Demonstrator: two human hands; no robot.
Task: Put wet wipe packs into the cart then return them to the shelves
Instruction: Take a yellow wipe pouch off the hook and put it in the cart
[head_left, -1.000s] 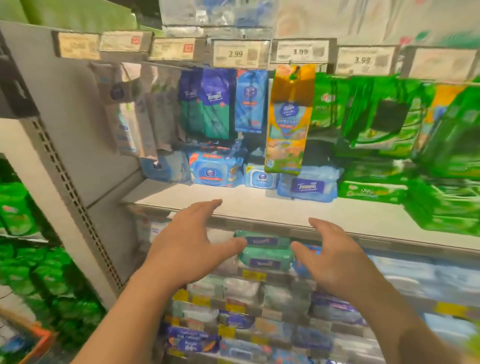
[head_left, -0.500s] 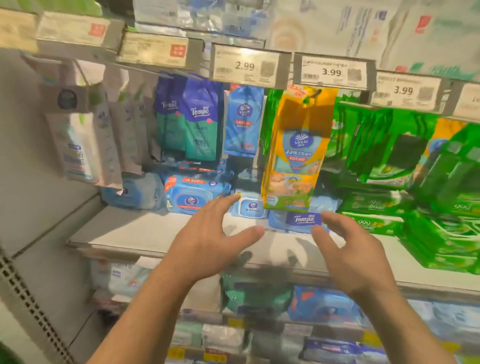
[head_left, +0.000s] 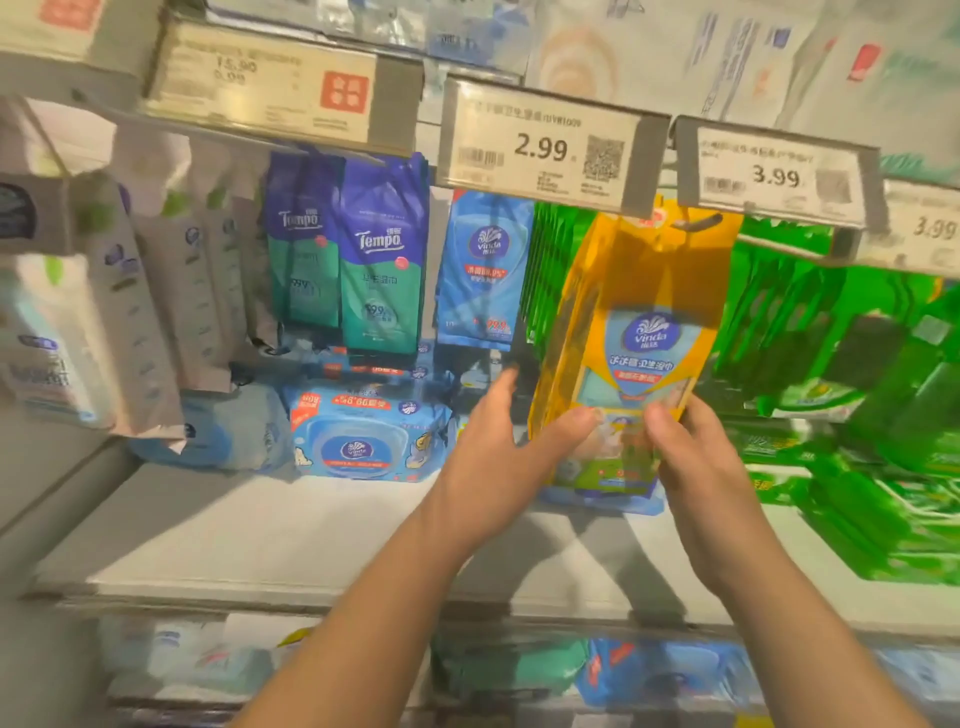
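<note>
A tall orange Vinda wet wipe pack (head_left: 631, 332) hangs from a hook under the 3.99 price tag, with more orange packs behind it. My left hand (head_left: 498, 452) holds its lower left edge, thumb on the front and fingers behind. At its lower right edge my right hand (head_left: 691, 457) grips it, thumb on the front. No cart is in view.
Blue-green Tempo packs (head_left: 382, 270) and a blue Vinda pack (head_left: 480, 270) hang to the left, green packs (head_left: 810, 322) to the right. A flat blue Vinda pack (head_left: 363, 434) lies on the white shelf (head_left: 249, 530). Price tags (head_left: 540, 148) line the rail above.
Both hands rose from over the shelf's front and closed on the bottom of the hanging orange pack. The camera moved closer to the shelf.
</note>
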